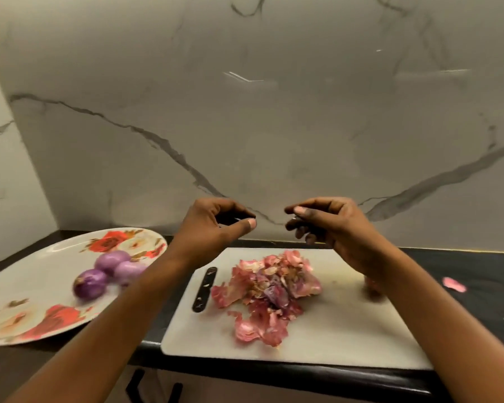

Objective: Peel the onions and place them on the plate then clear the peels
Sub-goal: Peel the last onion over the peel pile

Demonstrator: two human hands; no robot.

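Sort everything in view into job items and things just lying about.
Job: peeled onions, floral plate, peel pile, cutting board, stray peel on the counter.
Lying about: marble wall, cabinet handles below.

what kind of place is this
Most likely a home kitchen: a dark counter under a veined marble backsplash, a white plastic cutting board heaped with pink onion peels, and peeled purple onions on a floral plate.

Onions (108,271) on plate (26,266), left of cutting board (346,324); peels (268,289) piled on board; stray peel (454,285) right, on counter (477,266).
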